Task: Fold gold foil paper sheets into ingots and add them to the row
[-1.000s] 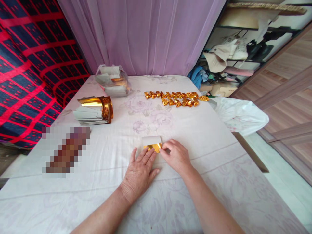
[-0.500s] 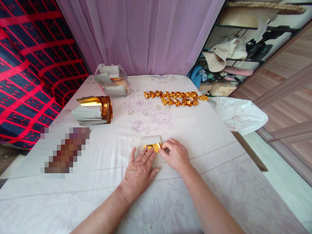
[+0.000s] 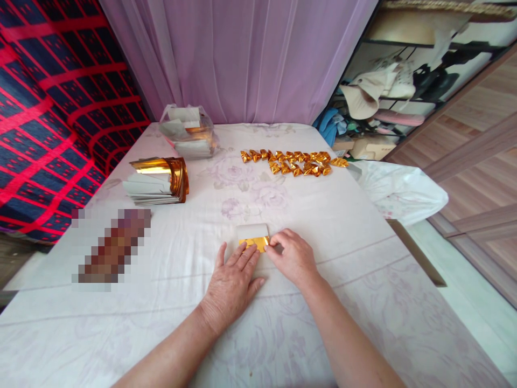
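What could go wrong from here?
1. The left hand lies flat on the gold part of the grey-and-gold sheet, with the right hand at its right corner; if pressure is uneven, the sheet might skew or crease.
2. The rightmost gold piece sits close to the table's edge; a bump could knock it off.
3. The loose stack looks uneven, so it may slide if brushed.

Paper sheet (image 3: 253, 235): small, rectangular, gold and pale grey
Gold band (image 3: 260, 243): shiny, bright highlights, on the near side; near edge partly covered
Grey band (image 3: 252, 230): matt, plain, on the far side
Pose: lying flat, longer edges running crosswise
Place: on the cloth-covered counter (image 3: 343, 215), around its middle, well inside the edges
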Tool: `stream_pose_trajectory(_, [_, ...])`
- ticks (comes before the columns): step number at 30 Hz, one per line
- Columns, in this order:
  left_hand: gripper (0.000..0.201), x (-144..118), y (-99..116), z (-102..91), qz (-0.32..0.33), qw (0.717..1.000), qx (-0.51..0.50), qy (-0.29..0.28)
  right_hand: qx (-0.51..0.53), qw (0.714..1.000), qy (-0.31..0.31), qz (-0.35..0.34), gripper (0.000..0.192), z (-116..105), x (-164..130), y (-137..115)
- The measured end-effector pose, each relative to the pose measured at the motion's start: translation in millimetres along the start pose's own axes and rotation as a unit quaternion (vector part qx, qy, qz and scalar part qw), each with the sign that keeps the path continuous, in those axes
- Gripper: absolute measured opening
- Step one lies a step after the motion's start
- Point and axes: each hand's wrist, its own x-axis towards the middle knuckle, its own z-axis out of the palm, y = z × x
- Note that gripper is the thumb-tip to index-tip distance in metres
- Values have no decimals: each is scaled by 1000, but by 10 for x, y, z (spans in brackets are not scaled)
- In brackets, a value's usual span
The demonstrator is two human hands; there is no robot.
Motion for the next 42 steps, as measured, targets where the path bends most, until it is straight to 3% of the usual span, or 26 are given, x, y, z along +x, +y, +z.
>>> stream_pose_trajectory(17, [47, 5, 11, -20, 0, 1000, 9, 10, -8, 1000, 10, -13, 11, 17, -6, 14])
stream_pose_trajectory(22, [48, 6, 14, -23, -2, 1000, 6, 4, -6, 1000, 7, -5, 4, 25, -8, 7])
stream_pose_trajectory(29, [48, -2, 12, -1, -8, 1000, 1, 15, 48, 997, 46, -29, 8, 22, -29, 39])
stream_pose_trajectory(34, [48, -3, 20, -1, -5, 1000, 3, 13, 77, 992, -9, -102, 14, 1, -37, 14])
stream_pose_trajectory(42, [42, 22, -118, -87, -36, 998, -12, 50, 78, 993, -46, -80, 13, 26, -31, 0])
